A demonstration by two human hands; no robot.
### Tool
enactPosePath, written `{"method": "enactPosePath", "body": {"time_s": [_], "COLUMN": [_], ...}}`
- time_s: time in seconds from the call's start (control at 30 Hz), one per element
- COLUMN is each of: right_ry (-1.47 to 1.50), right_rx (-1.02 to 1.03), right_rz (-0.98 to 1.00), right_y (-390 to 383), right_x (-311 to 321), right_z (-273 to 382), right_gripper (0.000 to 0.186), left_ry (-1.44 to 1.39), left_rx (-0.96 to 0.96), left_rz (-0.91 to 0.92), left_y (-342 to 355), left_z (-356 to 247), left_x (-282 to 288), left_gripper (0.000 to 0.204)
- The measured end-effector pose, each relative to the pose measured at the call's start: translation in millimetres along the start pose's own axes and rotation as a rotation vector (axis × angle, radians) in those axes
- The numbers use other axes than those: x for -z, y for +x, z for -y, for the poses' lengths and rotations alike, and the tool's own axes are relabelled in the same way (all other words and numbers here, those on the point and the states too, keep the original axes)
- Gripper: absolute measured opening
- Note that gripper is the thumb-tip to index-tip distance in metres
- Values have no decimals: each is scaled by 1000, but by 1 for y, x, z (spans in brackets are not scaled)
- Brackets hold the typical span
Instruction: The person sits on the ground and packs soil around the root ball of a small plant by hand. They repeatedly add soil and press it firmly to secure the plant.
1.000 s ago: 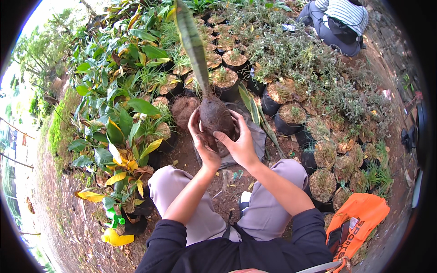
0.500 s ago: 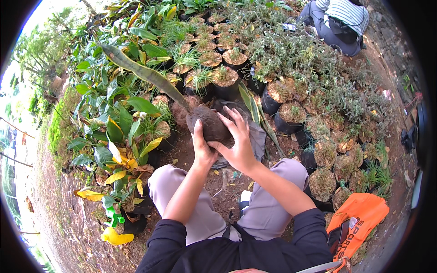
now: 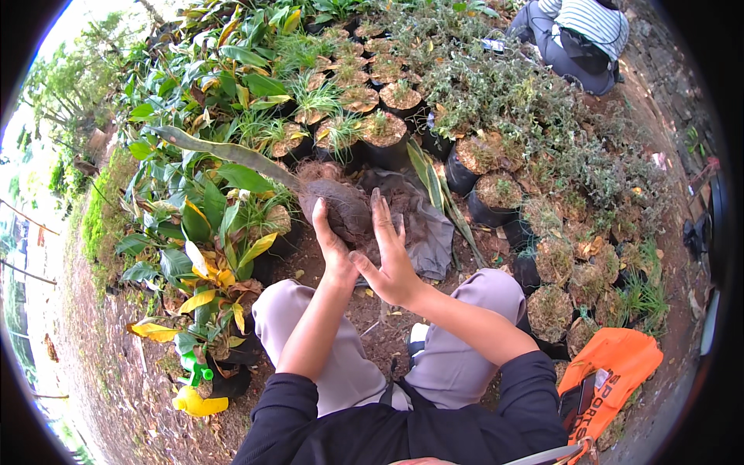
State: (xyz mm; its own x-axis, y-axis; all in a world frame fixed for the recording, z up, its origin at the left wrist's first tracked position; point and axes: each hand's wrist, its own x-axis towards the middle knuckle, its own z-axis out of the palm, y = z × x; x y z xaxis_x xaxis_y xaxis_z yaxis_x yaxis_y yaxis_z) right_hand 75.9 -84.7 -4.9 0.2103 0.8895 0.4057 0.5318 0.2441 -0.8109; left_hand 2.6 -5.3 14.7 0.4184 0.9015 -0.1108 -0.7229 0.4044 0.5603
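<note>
A snake plant [image 3: 225, 157] with one long leaf leans to the left, its dark root ball [image 3: 339, 208] between my two hands. My left hand [image 3: 335, 249] supports the near left side of the root ball, thumb and fingers along it. My right hand [image 3: 391, 265] presses its right side with fingers stretched upward. The two hands meet at the heels below the ball. Pale brown fibrous roots show at its far side. Beneath and to the right lies a grey-black plastic sheet [image 3: 430, 244] with loose dark soil [image 3: 403, 194] on it.
Black-bagged pots [image 3: 385, 139] stand in rows ahead and right. Broad-leaved plants [image 3: 209, 213] crowd the left. Cut snake plant leaves [image 3: 434, 182] lie beyond the sheet. A yellow-green spray bottle [image 3: 198, 401] is lower left, an orange bag [image 3: 612, 368] lower right. Another person [image 3: 577, 46] crouches far right.
The root ball has tilted and shifted left, and the leaf has swung lower. My right hand has moved left and its fingers have drawn together. More soil shows on the sheet.
</note>
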Motion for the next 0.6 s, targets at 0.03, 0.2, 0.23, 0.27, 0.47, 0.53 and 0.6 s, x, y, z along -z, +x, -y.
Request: {"method": "enactPosePath", "body": {"time_s": [0.03, 0.2, 0.23, 0.27, 0.47, 0.53, 0.6], "right_ry": [-7, -21, -67, -112, -290, -237, -170], "right_rx": [-6, -5, 20, 46, 116, 103, 113], "right_rz": [14, 52, 48, 43, 61, 71, 46], "right_y": [1, 14, 16, 17, 17, 20, 25], "right_x": [1, 16, 19, 21, 19, 27, 35], "right_z": [1, 4, 4, 4, 1, 2, 0], "right_gripper": [91, 80, 78, 77, 75, 75, 81], "left_ry": [-3, -160, -176, -192, -176, -200, -241], "left_rx": [-8, -5, 8, 21, 98, 151, 225], "left_rz": [-14, -76, -87, -99, -189, -180, -177], "left_y": [0, 6, 7, 8, 10, 10, 9], "left_z": [0, -8, -9, -10, -10, -13, -19], "left_x": [0, -5, -3, 0, 8, 5, 2], "left_gripper": [53, 56, 57, 59, 61, 60, 59]}}
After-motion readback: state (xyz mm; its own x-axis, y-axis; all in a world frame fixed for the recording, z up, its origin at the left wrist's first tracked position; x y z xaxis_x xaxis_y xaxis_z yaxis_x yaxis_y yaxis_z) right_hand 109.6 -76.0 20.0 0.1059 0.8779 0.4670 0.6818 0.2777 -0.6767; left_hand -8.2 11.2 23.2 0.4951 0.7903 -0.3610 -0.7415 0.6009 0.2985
